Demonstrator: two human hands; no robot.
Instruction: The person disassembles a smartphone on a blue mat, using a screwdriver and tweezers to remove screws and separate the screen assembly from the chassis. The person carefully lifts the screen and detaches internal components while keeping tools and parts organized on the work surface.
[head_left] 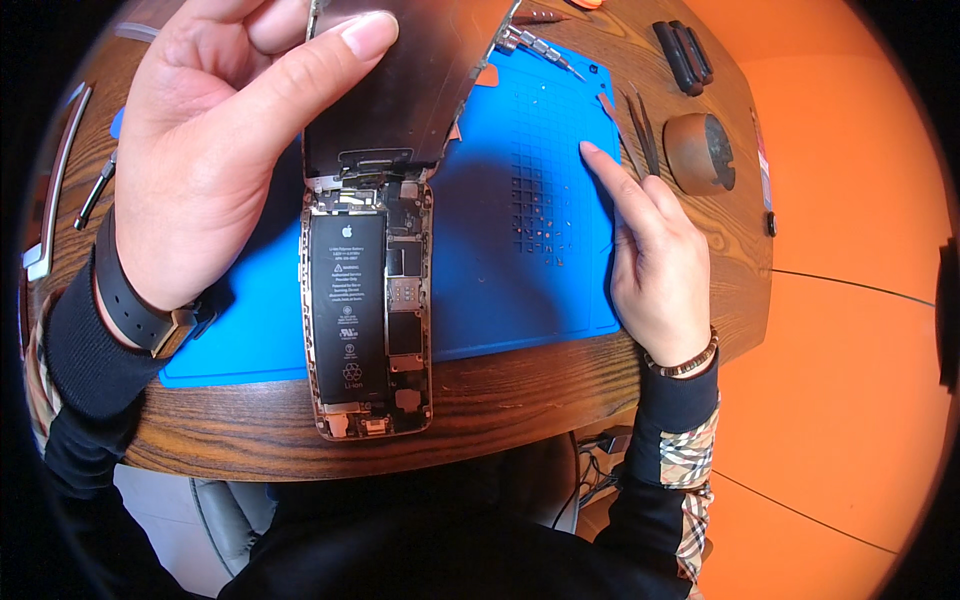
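Observation:
My left hand [215,140] is closed on the dark screen panel [400,85] of an opened phone, its thumb across the panel's inner face. The panel is tilted up from the phone body [409,346] and meets it at the upper end. A black battery [348,290] fills the body's left side; metal shields and boards line its right. My right hand [655,255] lies over the right edge of the blue mat [470,310], index finger stretched out, thumb hidden. Its other fingertips are at the lower end of dark tweezers [644,130]; I see no grip on them.
Several tiny screws lie on the mat's grid [540,200]. A screwdriver [540,48] rests at the mat's far edge. Right of the tweezers stand a round brown pot [692,153] and a black case-like object [684,58]. Another slim tool [96,190] lies left of my left hand.

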